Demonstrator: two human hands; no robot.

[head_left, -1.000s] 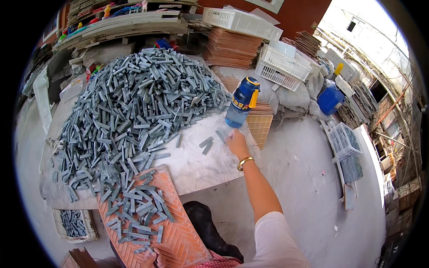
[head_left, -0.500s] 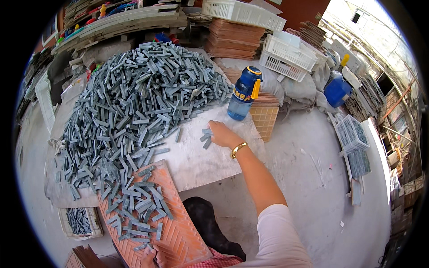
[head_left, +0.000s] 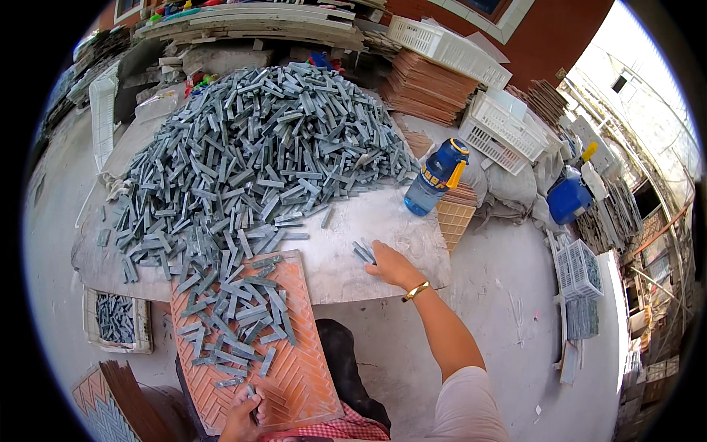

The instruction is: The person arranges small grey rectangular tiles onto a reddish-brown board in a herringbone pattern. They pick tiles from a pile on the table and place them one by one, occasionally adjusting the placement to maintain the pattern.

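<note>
My right hand [head_left: 394,265] is at the near right part of a pale board [head_left: 346,276], its fingers closed on several grey stone strips [head_left: 362,251] that stick out to the left. At the lower edge, my left hand [head_left: 244,417] grips a single grey strip [head_left: 252,393] between thumb and fingers. It is over the near end of an orange tray [head_left: 298,372] with a herringbone pattern of raised ribs. Loose strips [head_left: 236,317] cover the tray's far and middle parts. Beyond it, a large heap of the same strips [head_left: 272,140] covers most of the board.
A blue bottle [head_left: 436,177] with a yellow strap stands at the board's right edge. Behind it are stacked orange trays [head_left: 427,87] and white crates [head_left: 508,121]. A crate of strips [head_left: 118,320] sits on the floor at left, near a patterned panel [head_left: 107,405].
The view has shifted, showing more of my left hand and the tray's near end. My right hand has come nearer to me, away from the bottle, and its strips look more bunched.
</note>
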